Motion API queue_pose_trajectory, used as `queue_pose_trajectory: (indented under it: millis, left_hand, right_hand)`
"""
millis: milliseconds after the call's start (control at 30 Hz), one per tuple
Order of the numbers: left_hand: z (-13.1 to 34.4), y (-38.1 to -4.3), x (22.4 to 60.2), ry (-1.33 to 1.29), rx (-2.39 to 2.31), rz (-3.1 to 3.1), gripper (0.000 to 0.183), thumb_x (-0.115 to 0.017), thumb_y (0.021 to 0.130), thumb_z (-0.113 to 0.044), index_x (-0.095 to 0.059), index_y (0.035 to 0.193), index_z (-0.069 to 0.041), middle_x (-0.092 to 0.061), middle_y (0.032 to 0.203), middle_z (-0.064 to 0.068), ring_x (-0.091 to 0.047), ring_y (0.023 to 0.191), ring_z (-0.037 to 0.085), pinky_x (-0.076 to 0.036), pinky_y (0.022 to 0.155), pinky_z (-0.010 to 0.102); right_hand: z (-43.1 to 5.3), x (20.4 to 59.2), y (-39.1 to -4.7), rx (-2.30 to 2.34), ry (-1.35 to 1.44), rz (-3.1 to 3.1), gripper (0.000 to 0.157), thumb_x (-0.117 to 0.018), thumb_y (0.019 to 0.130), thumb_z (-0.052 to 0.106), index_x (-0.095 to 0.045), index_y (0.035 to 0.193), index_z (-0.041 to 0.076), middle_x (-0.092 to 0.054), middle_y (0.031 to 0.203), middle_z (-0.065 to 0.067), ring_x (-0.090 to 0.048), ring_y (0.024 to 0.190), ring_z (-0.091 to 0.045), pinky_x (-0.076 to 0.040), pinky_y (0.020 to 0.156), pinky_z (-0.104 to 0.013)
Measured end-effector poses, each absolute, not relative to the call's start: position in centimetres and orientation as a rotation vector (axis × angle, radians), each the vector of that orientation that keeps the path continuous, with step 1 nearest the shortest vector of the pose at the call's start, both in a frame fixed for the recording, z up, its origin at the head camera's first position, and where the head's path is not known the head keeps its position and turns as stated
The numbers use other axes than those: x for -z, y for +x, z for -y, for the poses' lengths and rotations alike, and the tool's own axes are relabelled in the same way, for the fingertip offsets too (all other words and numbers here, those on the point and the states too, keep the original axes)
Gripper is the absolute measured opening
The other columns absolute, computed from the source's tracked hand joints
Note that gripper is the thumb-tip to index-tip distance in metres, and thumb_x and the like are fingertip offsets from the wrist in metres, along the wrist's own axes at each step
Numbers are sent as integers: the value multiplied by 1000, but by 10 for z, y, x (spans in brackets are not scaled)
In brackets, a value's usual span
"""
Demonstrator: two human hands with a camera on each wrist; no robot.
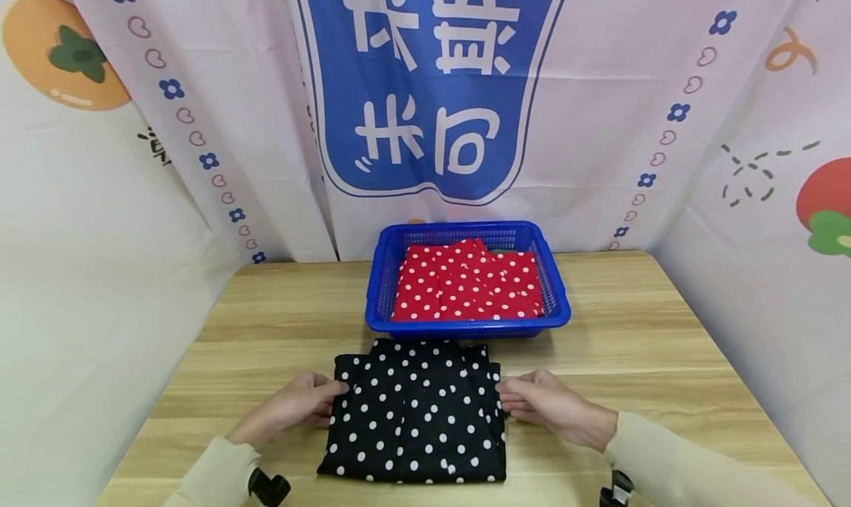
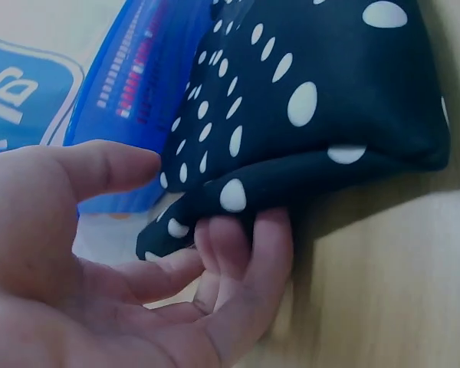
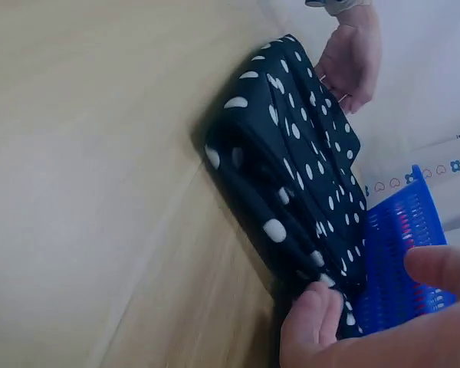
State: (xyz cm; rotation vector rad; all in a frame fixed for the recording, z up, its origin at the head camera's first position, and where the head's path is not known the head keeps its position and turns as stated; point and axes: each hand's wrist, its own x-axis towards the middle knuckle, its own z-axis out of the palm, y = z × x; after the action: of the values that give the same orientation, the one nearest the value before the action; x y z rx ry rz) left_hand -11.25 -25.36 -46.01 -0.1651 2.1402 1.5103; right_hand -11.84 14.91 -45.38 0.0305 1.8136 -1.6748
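Observation:
A black cloth with white dots (image 1: 415, 418), folded into a thick flat bundle, lies on the table in front of the basket. At its left side, my left hand (image 1: 302, 402) grips the edge. In the left wrist view the fingers (image 2: 264, 253) curl in under the layered edge, while the thumb reaches over it from above. On the opposite side my right hand (image 1: 555, 407) holds the other edge. The right wrist view shows fingertips (image 3: 314, 310) against the folded side, with the thumb held apart above them.
Just behind the bundle stands a blue plastic basket (image 1: 379, 293) holding folded red cloth with white dots (image 1: 465, 285). The wood-grain table (image 1: 266, 322) is bounded by printed white curtains (image 1: 598, 86) at the back and both sides.

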Motion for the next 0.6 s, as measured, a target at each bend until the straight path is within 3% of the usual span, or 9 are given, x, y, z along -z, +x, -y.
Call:
queue_pose_trajectory:
  millis: [100,233,600]
  left_hand:
    - [248,-112,462,-102,-1471,-2178,35,-56,92,-24,-55,102,9,-63,89,13,-62,76,19,-56,68,35]
    - [243,-110,460,-77,-1411,-2266,29,-58,91,-21,-55,97,7,-63,84,11,-61,73,18,-54,63,34]
    - [246,-98,451,13,-1422,-2276,23,-60,89,-17,-54,84,5,-57,61,4,-60,60,16,-55,56,36]
  right_hand:
    - [-141,461,-120,1594,-44,-1943,36,-61,87,27,-59,104,-5,-58,94,-9,-56,83,-18,-52,78,-34]
    - [-134,468,-122,1499,-178,-2099,29,-64,87,30,-57,94,2,-60,84,-7,-57,75,-17,-54,67,-33]
    - [-138,465,-122,1501,-238,-2139,19,-64,87,17,-55,84,1,-59,77,-8,-61,70,-17,-56,65,-33]
